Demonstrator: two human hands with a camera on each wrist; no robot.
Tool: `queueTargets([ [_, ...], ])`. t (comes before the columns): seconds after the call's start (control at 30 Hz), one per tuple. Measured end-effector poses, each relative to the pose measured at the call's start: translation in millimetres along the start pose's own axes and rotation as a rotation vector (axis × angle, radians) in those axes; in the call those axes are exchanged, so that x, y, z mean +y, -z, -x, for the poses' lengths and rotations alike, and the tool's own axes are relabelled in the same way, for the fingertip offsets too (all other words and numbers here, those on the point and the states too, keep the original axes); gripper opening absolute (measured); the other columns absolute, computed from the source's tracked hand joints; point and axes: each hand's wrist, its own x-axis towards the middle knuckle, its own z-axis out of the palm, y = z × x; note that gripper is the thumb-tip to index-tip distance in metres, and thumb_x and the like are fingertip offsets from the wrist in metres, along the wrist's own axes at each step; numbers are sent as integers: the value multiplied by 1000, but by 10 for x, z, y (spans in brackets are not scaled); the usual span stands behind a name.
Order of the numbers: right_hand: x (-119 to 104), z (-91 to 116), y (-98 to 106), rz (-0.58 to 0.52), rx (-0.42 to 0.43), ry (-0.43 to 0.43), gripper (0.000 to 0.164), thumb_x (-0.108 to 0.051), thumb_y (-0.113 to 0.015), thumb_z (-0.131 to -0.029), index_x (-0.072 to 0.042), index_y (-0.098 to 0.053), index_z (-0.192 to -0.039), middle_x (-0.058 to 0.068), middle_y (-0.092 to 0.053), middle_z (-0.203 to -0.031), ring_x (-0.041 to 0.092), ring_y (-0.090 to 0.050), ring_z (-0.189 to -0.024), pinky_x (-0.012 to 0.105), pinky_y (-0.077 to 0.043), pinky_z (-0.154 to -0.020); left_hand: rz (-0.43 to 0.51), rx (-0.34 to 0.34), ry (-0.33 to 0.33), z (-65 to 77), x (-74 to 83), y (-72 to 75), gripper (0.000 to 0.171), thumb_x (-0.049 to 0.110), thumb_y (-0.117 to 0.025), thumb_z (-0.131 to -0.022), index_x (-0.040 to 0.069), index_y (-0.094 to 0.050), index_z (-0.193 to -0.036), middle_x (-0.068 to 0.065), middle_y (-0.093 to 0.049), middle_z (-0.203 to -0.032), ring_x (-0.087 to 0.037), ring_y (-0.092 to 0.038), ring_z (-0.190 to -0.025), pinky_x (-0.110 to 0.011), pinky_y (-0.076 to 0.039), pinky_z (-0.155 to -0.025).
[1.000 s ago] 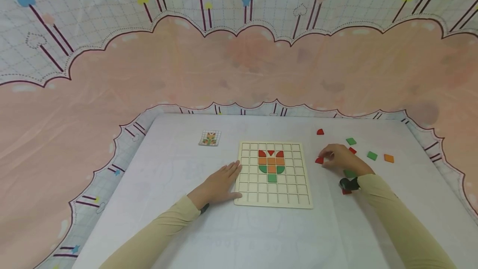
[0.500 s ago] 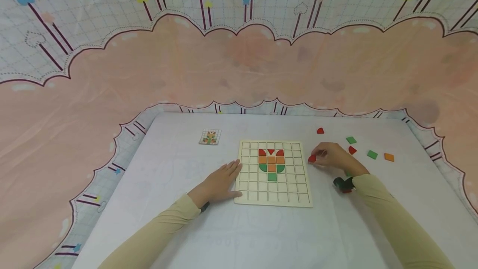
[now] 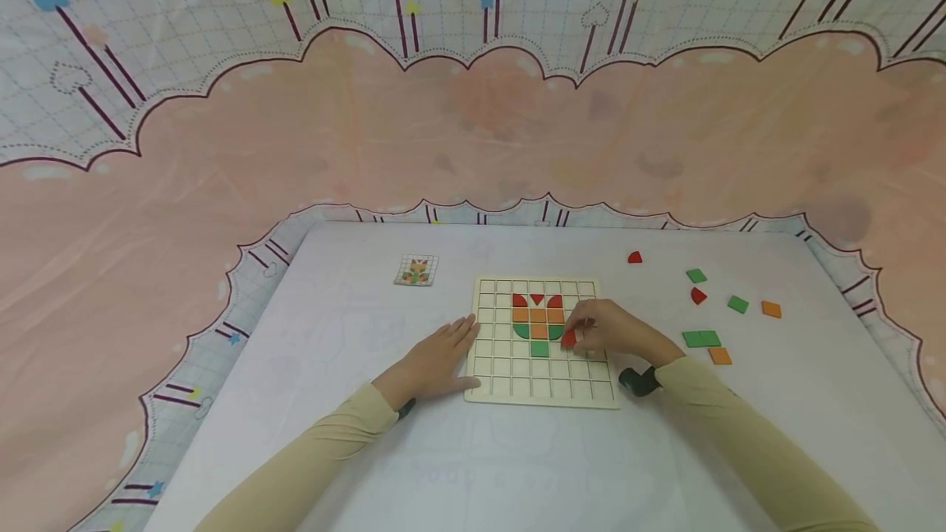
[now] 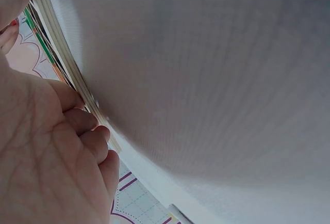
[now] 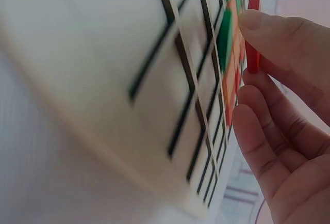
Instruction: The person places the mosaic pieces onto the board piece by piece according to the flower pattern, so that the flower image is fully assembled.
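A wooden grid board (image 3: 502,388) lies mid-table with red, orange and green tiles set in its cells as a flower-like figure. My right hand (image 3: 617,331) is over the board's right half and pinches a red tile (image 5: 252,35) between thumb and fingertips, just right of the green curved tile (image 3: 556,332). In the right wrist view the tile stands edge-on, above the grid. My left hand (image 3: 432,362) rests against the board's left edge, fingers and thumb extended along it; the left wrist view shows its fingertips (image 4: 87,121) touching the board's side.
A small pattern card (image 3: 416,270) lies behind the board on the left. Loose tiles lie to the right: red tiles (image 3: 635,257), green tiles (image 3: 700,339) and orange tiles (image 3: 771,309). A patterned cloth (image 3: 473,146) hangs behind the white table (image 3: 355,466).
My right hand has carried the red tile leftward from the loose pieces to over the board, uncovering green and orange tiles behind it. The left hand has stayed at the board's edge.
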Motion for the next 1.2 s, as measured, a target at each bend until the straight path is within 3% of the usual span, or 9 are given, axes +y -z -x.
queueTargets([
  [0.2,-91,-42,-103,40,-24,5,21,-14,-80,-74,-13,-72,-93,-3,-63,-90,12,-49,-80,21,-44,-68,1,-2,-3,-6,4,6,88,60,-47,-90,3,-16,-150,-13,-13,-158,-24,-14,-147,-39,-19,-120],
  [0.4,-141,-37,-131,64,-43,-6,20,-14,-79,-74,-13,-72,-93,-2,-64,-92,12,-51,-81,23,-47,-72,-5,-3,-3,-9,2,1,89,60,-47,-90,3,-16,-150,-12,-12,-158,-24,-14,-147,-38,-18,-120],
  [0.9,-89,-26,-152,86,-44,3,19,-17,-80,-74,-13,-73,-91,-6,-61,-82,10,-50,-76,19,-47,-67,-2,0,-1,2,14,13,88,59,-48,-90,2,-16,-150,-13,-13,-158,-25,-14,-147,-39,-19,-120],
  [1.2,-70,-35,-162,115,-51,2,19,-17,-79,-75,-14,-75,-93,-6,-63,-86,9,-50,-76,20,-48,-70,5,17,-22,9,9,18,87,57,-48,-91,0,-17,-149,-16,-14,-158,-28,-15,-146,-40,-19,-120],
])
